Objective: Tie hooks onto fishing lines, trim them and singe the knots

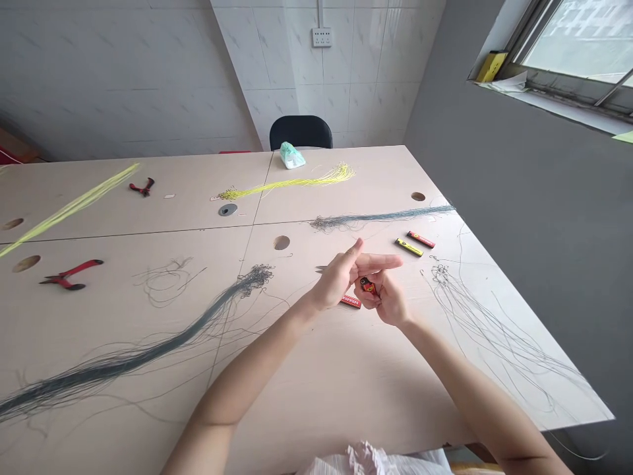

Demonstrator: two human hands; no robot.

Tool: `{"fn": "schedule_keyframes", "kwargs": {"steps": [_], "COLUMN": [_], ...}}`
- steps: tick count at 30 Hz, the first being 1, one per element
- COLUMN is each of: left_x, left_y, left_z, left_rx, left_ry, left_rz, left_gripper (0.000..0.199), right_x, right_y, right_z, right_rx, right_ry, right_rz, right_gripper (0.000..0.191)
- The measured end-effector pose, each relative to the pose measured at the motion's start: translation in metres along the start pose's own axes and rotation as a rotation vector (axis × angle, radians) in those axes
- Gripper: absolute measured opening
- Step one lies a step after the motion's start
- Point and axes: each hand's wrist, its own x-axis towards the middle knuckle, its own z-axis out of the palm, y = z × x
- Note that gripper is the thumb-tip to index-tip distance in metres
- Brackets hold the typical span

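Along the left side of the desk (123, 244) you have a long yellow-green bundle of line (69, 211) running off the edge, with red-handled pliers (72, 274) lying near you and a smaller red-handled pair (142, 187) farther back. Just right of the near pliers is a loose loop of thin grey line (165, 280). A thick grey bundle of line (123, 359) sweeps from the lower left up to a tangled end (254, 278) near the middle of the desk. Beyond it, a yellow bundle (287, 186) lies beside a round metal grommet (227, 210), and a teal plastic bag (291, 156) sits at the far edge in front of a black chair (301, 132). Your hands are raised together at the centre: your left hand (336, 277) has its thumb up and its fingers stretched across, while your right hand (384, 300) is curled around a small red-and-black packet (366, 285), which looks pinched in its fingers. A red packet (351, 302) lies just under your hands. To their right are a red packet (421, 239) and a yellow packet (409, 247), side by side below another grey bundle (380, 218), and loose grey strands (487, 330) trail toward the right edge.
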Motion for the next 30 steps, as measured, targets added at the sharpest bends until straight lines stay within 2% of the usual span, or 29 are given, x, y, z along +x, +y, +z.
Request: {"fn": "schedule_keyframes", "kwargs": {"steps": [4,15,30], "left_x": [0.0008,0.0055,0.0047], "left_y": [0.0002,-0.0054,-0.0066], "left_z": [0.001,-0.0041,-0.0067], "left_rx": [-0.035,-0.145,-0.152], "left_ry": [0.007,0.02,0.027], "left_rz": [0.031,-0.05,-0.036], "left_gripper": [0.069,0.078,0.076], "right_x": [-0.0003,0.0001,0.0002], "right_y": [0.0015,0.0007,0.0029], "right_z": [0.0011,0.0019,0.001], "right_rx": [0.037,0.088,0.105], "right_ry": [0.007,-0.003,-0.034], "right_rz": [0.001,0.003,0.021], "right_gripper": [0.04,0.045,0.044]}}
